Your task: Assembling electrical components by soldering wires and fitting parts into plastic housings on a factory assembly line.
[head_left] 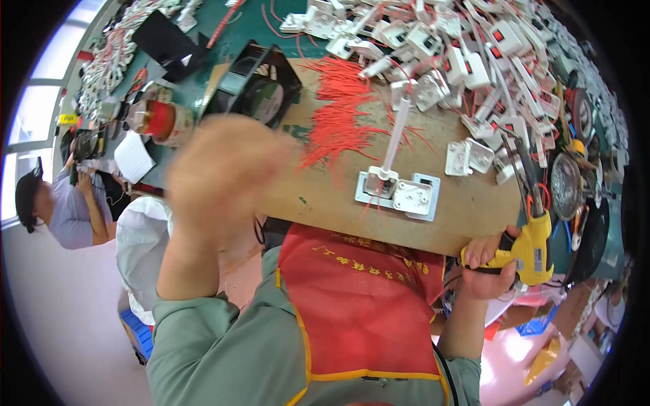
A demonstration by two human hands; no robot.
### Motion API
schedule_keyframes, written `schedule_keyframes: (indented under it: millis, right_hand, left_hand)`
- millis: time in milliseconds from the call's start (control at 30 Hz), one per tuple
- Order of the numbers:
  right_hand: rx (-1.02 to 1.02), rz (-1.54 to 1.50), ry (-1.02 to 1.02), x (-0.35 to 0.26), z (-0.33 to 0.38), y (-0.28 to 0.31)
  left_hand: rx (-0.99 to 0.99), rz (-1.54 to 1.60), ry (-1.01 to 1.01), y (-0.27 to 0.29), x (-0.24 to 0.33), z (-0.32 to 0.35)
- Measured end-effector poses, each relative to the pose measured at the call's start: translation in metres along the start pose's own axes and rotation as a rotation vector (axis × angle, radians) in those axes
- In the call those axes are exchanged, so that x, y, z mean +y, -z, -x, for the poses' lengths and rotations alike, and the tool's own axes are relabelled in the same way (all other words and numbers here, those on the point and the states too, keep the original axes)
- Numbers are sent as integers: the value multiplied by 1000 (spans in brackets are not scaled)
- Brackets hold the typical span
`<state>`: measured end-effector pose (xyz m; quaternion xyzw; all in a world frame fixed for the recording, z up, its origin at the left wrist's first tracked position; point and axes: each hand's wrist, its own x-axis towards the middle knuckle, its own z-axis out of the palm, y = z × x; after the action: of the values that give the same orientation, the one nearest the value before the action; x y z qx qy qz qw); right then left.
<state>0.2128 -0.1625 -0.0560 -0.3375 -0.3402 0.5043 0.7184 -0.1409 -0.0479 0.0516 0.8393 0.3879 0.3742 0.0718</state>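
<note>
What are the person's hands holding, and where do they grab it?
The right hand grips a yellow plastic soldering gun by its handle, tip pointing up over the brown wooden board. The left hand is raised and blurred; whether it holds anything cannot be told.

Brown work board [467,203], frame centre: white switch modules [398,191] mid, red wire bundle [342,111] upper centre, white switch pile [467,47] upper right.

Left hand [227,172] raised and blurred, fingers impossible to make out, covering part of the black fan [261,84]. Yellow tool [531,247] partly hidden in the right hand [484,267]. Far pile of white switches [474,47] cut off by the rim.
</note>
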Motion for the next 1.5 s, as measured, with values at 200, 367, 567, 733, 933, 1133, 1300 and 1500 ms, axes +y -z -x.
schedule_keyframes:
  millis: [200, 367, 567, 733, 933, 1133, 1300, 1500]
  right_hand:
    - [-37, 1, 7, 0, -1, -1]
    - [-39, 1, -2, -1, 1, 2]
    - [-27, 9, -16, -3, 2, 2]
    - [-39, 50, -51, -8, 9, 1]
    - [-98, 130, -279, -26, 39, 0]
    - [-52, 209, -411, -50, 48, 1]
    - [-21, 214, -486, -57, 48, -2]
    - [-5, 189, -555, -59, 47, -5]
  left_hand:
    - [-424, 20, -328, -72, 29, 13]
    - [-465, -14, -382, -90, 36, 20]
    - [-457, -2, -364, -98, 34, 22]
    - [-203, 194, -236, -110, 36, 20]
    - [-134, 112, -158, -127, 46, 12]
    - [-231, -12, -165, -131, 51, 10]
    - [-174, -17, -173, -136, 51, 12]
    - [-113, 43, -98, -138, 53, 13]
